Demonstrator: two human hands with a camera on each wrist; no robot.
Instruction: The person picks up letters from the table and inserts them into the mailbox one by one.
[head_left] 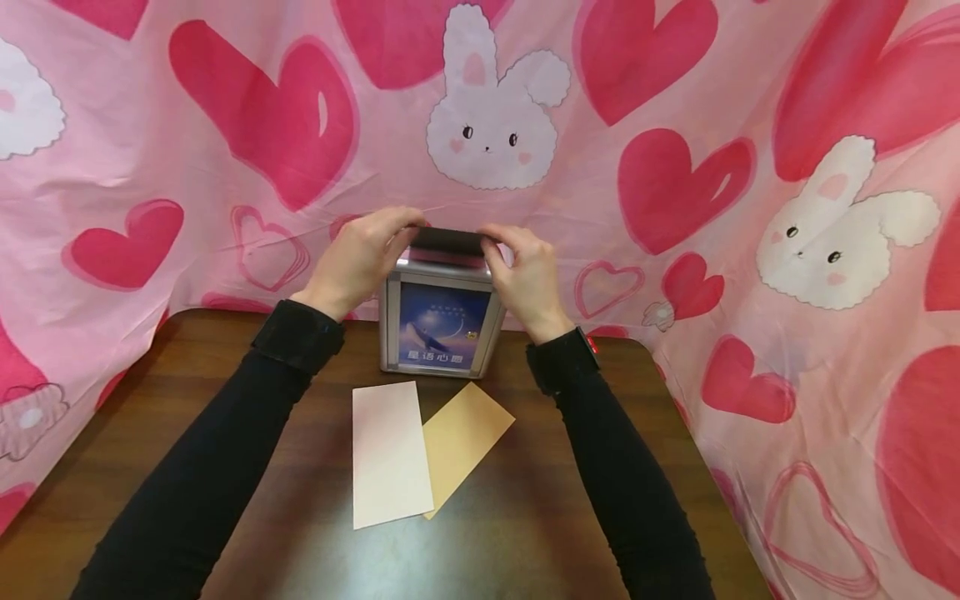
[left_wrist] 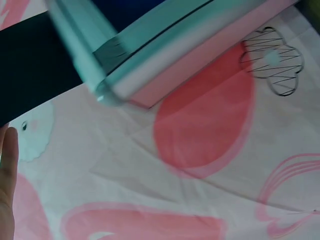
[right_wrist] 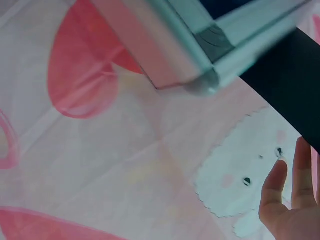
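Because the left hand [head_left: 363, 257] and right hand [head_left: 531, 279] are pinching its ends, the dark panel [head_left: 448, 241] is probably balancing evenly.

head: high, forward-down, farther | wrists: close, facing cloth [left_wrist: 120, 165] | shared: framed box [head_left: 444, 321]

I hold my left arm [head_left: 198, 467] and right arm [head_left: 618, 475] outstretched and angled toward each other, wrists [head_left: 551, 323] well apart, my left hand [head_left: 358, 257] and right hand [head_left: 527, 271] nearer together, each pinching with fingers [head_left: 390, 218] curled above the thumb [head_left: 492, 252].
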